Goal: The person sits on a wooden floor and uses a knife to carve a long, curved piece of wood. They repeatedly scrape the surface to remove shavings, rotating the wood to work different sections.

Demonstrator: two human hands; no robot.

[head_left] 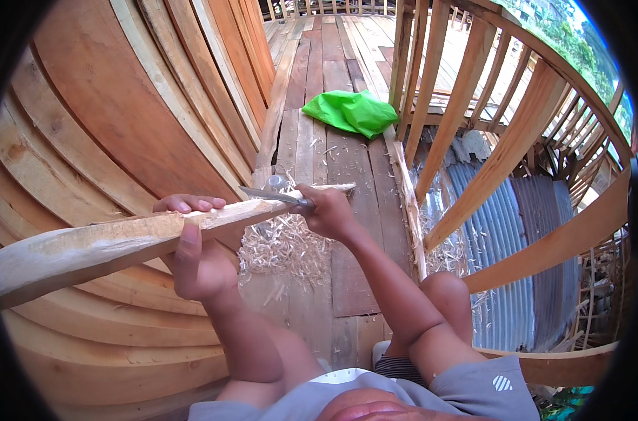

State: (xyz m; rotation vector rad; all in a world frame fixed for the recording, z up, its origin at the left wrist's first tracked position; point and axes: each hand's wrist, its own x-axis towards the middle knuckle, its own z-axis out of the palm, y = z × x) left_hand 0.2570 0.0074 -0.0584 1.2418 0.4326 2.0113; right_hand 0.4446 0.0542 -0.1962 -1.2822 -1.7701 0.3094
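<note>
A long, pale piece of wood (pixel 122 235) slants across in front of me, thick at the left and tapering to a thin end at the right. My left hand (pixel 200 256) grips it from below near its middle, thumb on the near side and fingers over the far side. My right hand (pixel 329 212) is closed round the handle of a knife (pixel 270 195), whose blade points left and lies against the wood's upper face. The handle is mostly hidden in my fist. Wood shavings (pixel 284 249) lie heaped on the floorboards beneath.
A bright green plastic bag (pixel 350 112) lies farther along the plank floor (pixel 350 274). Behind the knife stands a small clear container (pixel 275 183). A plank wall (pixel 101 91) rises at the left; a slatted wooden railing (pixel 459 77) runs along the right, with corrugated metal sheets (pixel 487 238) below it.
</note>
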